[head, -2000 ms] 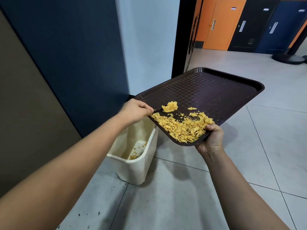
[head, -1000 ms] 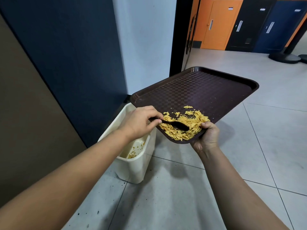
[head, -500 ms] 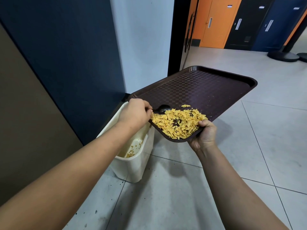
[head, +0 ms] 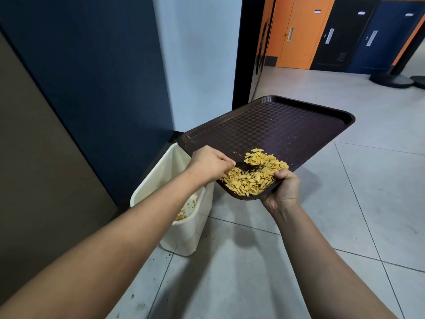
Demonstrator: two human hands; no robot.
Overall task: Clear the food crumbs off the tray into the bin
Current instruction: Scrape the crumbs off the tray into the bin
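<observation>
1. The left hand [head: 210, 163] was curled tight around a dark spoon [head: 241, 166], only part of it showing between the fingers and the crumbs [head: 254, 176]; its tip was buried in the pile.
2. The right hand [head: 284, 189] gripped the near corner of the brown tray [head: 276, 127], thumb on top of the rim touching the crumbs, fingers wrapped underneath.
3. Both forearms reached forward from the bottom corners, the left crossing over the cream bin [head: 184, 226].
4. The tray was tilted, its near corner lowest, just beside and above the bin's right edge; the crumbs were heaped in that near corner. A few crumbs lay inside the bin.
5. Against 0.5 s earlier, the spoon's bowl had gone from the pile's left edge into the pile, and the crumbs sat bunched closer to the right thumb.
6. The bin stood on the tiled floor [head: 253, 272] against the dark blue wall [head: 92, 77].
</observation>
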